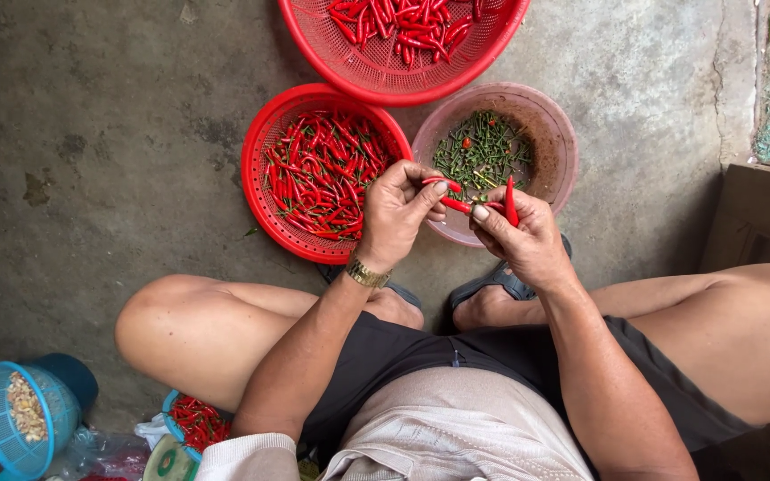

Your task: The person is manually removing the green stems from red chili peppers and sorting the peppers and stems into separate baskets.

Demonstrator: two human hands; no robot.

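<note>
My left hand (398,214) pinches one end of a small red chili (456,205), with another chili tucked under its fingers. My right hand (523,236) grips the other end of that chili and also holds an upright red chili (511,201). Both hands hover over the near rim of a brown bowl (556,134) holding green chili stems (480,153). To the left sits a red basket (256,169) of red chilies with stems (323,174).
A bigger red basket (314,40) with red chilies stands at the top. A blue strainer (2,428) of pale bits and a small blue bowl of chilies (193,419) lie by my left knee. My legs are folded on the concrete floor (91,134); a wooden edge (759,214) is at right.
</note>
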